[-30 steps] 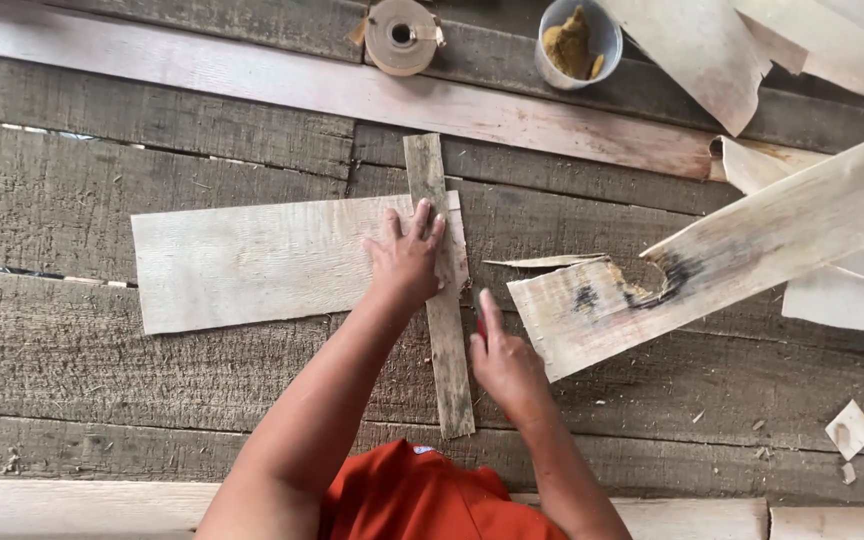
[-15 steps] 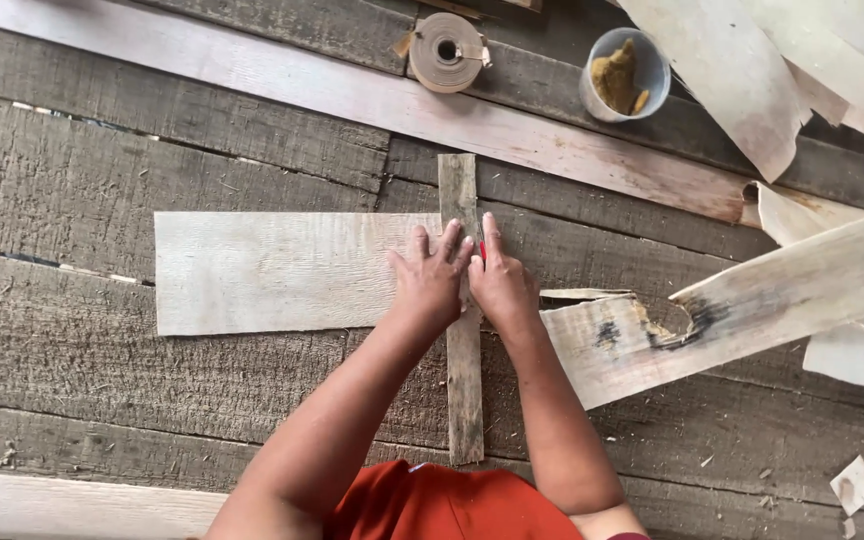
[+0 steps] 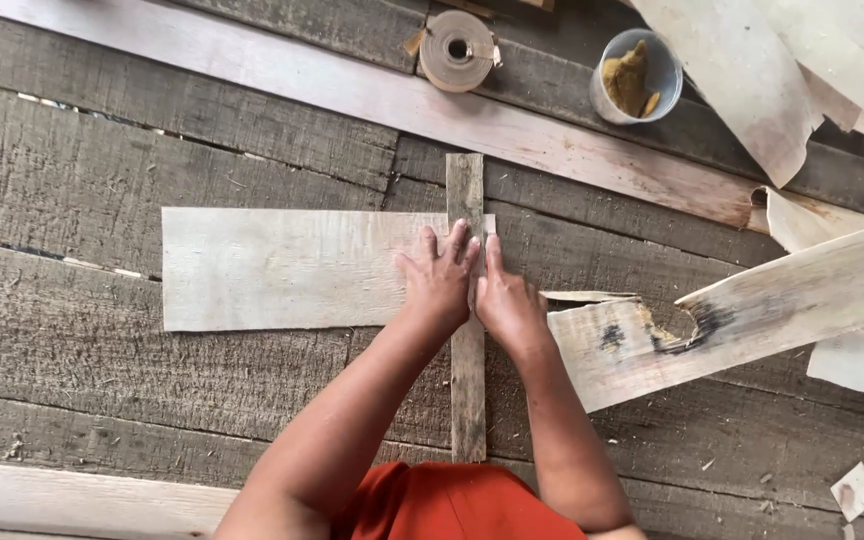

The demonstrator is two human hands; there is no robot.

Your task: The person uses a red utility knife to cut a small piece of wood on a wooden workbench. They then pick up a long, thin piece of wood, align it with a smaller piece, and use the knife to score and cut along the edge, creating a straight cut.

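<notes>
We see pale cream sheet (image 3: pixel 282 268), faint grain. Thin strip (image 3: pixel 467 400) grey-tan, weathered. Bench (image 3: pixel 102 130) dark grey planks, streaked grain. Long board (image 3: pixel 352 92) pale pinkish-tan. Plank (image 3: pixel 782 305) on right pale with black stain and brown patch. Tape roll (image 3: pixel 457 48) tan-brown. Cup (image 3: pixel 664 75) bluish-white, mustard-yellow stuff inside. Orange-red shirt (image 3: pixel 452 505) at bottom edge.

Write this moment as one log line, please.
left hand: flat on narrow wood strip and veneer sheet | right hand: flat beside strip | tape roll, cup: apart
</notes>
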